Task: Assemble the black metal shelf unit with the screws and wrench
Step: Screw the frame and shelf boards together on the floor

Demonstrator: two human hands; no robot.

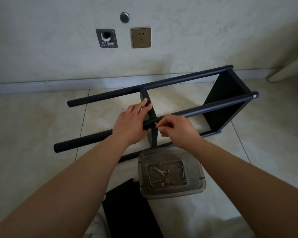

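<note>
On the floor, the black metal shelf unit point(227, 100) lies on its side, its long poles running left to right across the tiles and rising toward the wall at the right end. Toward the left of the middle, the left hand point(129, 124) steadies the frame: its fingers lie along the middle shelf panel point(149, 103) while the thumb side wraps the near upper pole point(213, 105) just left of the joint. Immediately right of it, the right hand point(175, 129) pinches a small pale screw point(156, 124) whose tip points leftward at the pole where the panel crosses it. The screw's axis must meet the hole squarely, and the right hand is nearer. Below, a clear tray point(198, 170) holds the wrench point(159, 171) and spare screws.
</note>
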